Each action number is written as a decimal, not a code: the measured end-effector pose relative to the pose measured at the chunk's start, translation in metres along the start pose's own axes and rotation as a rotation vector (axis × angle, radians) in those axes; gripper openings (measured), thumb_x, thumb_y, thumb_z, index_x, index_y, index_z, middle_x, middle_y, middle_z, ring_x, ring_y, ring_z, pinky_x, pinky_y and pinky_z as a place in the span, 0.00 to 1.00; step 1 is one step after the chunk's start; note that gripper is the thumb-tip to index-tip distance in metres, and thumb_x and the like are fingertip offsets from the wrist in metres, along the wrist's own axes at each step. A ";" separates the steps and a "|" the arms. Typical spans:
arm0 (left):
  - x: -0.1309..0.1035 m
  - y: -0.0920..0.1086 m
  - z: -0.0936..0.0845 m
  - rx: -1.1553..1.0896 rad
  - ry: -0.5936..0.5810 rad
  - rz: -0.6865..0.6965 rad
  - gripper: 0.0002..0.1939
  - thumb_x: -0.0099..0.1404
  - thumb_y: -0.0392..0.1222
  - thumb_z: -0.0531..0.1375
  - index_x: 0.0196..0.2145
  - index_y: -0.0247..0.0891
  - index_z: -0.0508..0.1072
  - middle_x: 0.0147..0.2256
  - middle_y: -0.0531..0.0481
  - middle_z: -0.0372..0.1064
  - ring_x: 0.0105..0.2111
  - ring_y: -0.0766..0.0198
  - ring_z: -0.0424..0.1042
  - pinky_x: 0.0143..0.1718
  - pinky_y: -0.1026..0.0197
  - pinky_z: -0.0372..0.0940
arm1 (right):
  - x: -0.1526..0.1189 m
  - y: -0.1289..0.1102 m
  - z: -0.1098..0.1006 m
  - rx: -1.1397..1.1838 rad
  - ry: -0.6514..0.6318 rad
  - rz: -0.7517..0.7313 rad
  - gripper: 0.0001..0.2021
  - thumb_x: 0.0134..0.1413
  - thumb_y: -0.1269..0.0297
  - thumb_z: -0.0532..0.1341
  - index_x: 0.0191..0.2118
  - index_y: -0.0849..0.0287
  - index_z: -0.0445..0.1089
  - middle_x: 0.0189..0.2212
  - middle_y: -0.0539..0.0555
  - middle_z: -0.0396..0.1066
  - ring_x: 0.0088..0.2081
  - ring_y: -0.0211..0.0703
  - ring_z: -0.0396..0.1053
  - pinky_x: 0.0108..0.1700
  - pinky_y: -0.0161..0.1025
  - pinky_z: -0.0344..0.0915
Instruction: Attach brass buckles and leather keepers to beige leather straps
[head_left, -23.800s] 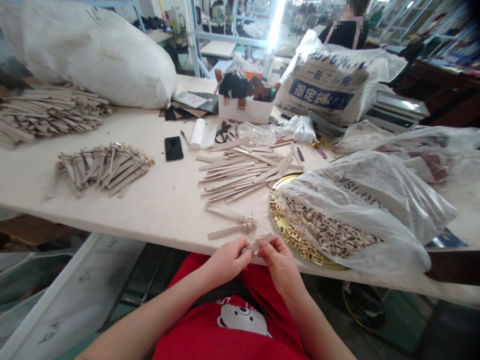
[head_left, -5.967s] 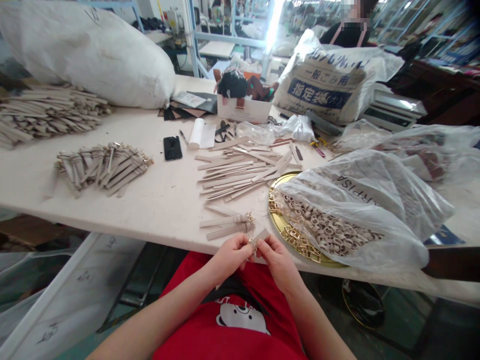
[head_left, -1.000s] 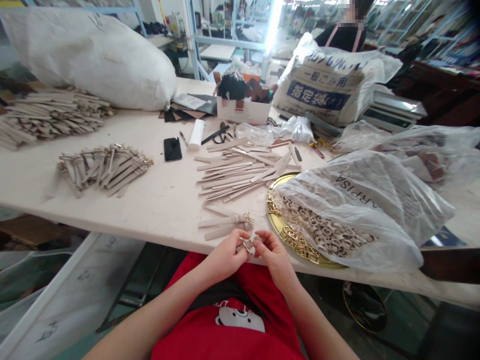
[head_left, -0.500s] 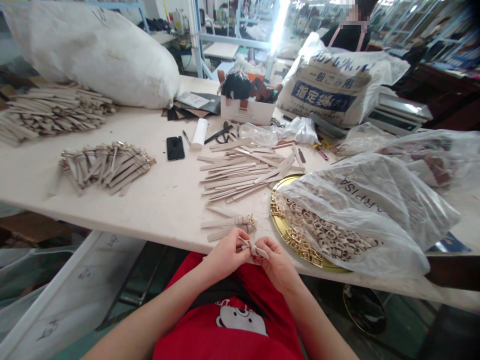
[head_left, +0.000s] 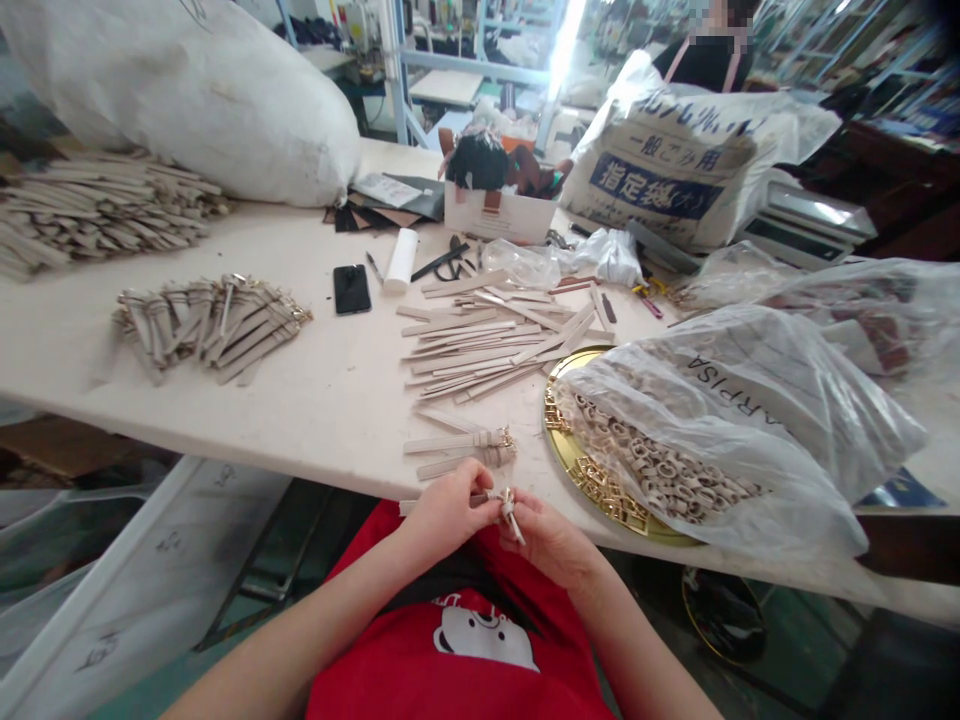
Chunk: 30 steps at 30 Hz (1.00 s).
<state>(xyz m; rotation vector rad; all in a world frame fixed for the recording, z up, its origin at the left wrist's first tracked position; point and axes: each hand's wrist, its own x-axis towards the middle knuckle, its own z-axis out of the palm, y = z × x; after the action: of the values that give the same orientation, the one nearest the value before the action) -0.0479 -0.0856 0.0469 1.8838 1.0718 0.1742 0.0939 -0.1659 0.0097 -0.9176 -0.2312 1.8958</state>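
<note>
Both my hands meet at the table's front edge over one beige strap (head_left: 511, 522) with a gold buckle at its folded end. My left hand (head_left: 459, 508) is closed on the strap's length, which sticks out behind the fingers. My right hand (head_left: 546, 535) pinches the buckle end, where a short strap end points down. Exactly how the fingertips hold the buckle is hidden. Just beyond the hands lie a few buckled straps (head_left: 457, 445). Right of them stands a gold tray (head_left: 559, 445) with gold buckles (head_left: 607, 490) and many beige loops (head_left: 667, 465) spilling from a clear plastic bag (head_left: 780, 420).
Loose beige strips (head_left: 480, 345) spread across the middle. To the left are a pile of buckled straps (head_left: 210, 325), a phone (head_left: 352, 289) and a large strip stack (head_left: 97, 215). A white box (head_left: 495, 212) and bulky sacks (head_left: 225, 110) line the back. A person (head_left: 709, 60) is beyond.
The strap's short end, pointing right before, now points downward. My right hand has turned and lowered slightly, and more of the strap shows behind my left hand.
</note>
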 end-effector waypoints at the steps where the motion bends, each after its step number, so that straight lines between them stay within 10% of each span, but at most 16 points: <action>1: -0.001 -0.001 0.000 -0.013 -0.023 0.015 0.10 0.54 0.44 0.57 0.33 0.37 0.66 0.30 0.52 0.69 0.31 0.63 0.67 0.31 0.64 0.58 | -0.001 0.001 0.000 -0.001 -0.020 -0.003 0.11 0.38 0.63 0.68 0.28 0.59 0.67 0.22 0.46 0.62 0.22 0.30 0.56 0.25 0.30 0.55; 30: -0.003 -0.016 0.019 -0.662 -0.239 -0.168 0.13 0.56 0.47 0.58 0.33 0.33 0.68 0.26 0.52 0.70 0.26 0.67 0.70 0.28 0.66 0.62 | -0.002 0.014 0.001 -0.946 0.577 -0.624 0.08 0.50 0.59 0.57 0.33 0.58 0.61 0.21 0.44 0.58 0.22 0.35 0.57 0.25 0.33 0.56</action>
<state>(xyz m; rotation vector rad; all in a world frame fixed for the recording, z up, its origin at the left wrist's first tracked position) -0.0494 -0.0972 0.0243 1.1825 0.8643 0.1750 0.0840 -0.1743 0.0038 -1.7145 -0.9749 0.8323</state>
